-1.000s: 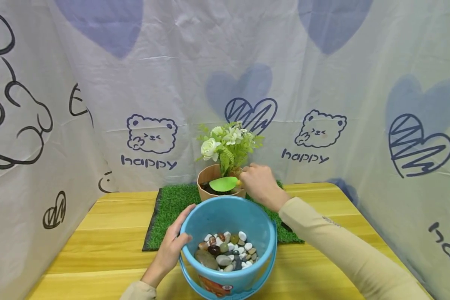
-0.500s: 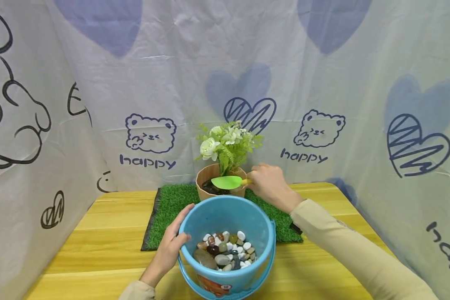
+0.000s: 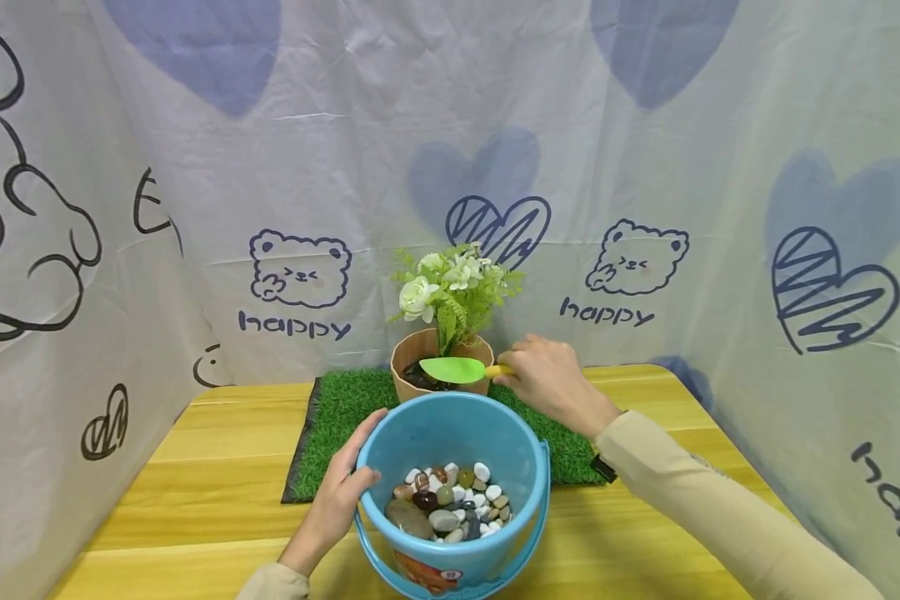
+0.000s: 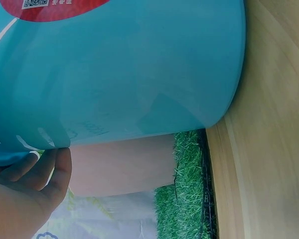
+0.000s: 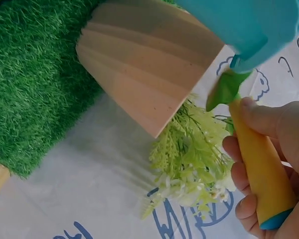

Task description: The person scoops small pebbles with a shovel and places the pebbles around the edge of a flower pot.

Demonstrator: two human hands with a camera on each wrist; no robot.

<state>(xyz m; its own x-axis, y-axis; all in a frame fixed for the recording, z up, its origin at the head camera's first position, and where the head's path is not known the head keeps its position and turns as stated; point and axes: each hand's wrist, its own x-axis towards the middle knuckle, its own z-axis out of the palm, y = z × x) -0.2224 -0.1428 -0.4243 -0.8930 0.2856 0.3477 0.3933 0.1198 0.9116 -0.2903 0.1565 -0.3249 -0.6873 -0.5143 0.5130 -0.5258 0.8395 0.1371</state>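
In the head view, a blue bucket (image 3: 450,421) with pebbles (image 3: 445,521) inside stands at the table's front. My left hand (image 3: 342,487) holds its left rim, thumb at the top and fingers along the outer wall. Behind the bucket is a tan flowerpot (image 5: 144,59) with dark matter inside and a white-flowered plant (image 3: 457,287). My right hand (image 3: 555,383) grips the yellow handle of a small trowel (image 3: 453,369). Its green blade lies level over the pot's front opening. The right wrist view shows fingers and thumb wrapped round that handle (image 5: 261,164).
Under the pot lies a green artificial-grass mat (image 3: 352,400) on a yellow wood-grain table (image 3: 225,467). White cloth (image 3: 375,167) printed with hearts and bears encloses the table at the back and sides. The bucket's handle (image 3: 528,546) hangs down at its front.
My right hand has drawn back rightward and slightly toward me, away from the plant; the trowel's yellow handle shows more. The left hand and bucket stay nearly in place.
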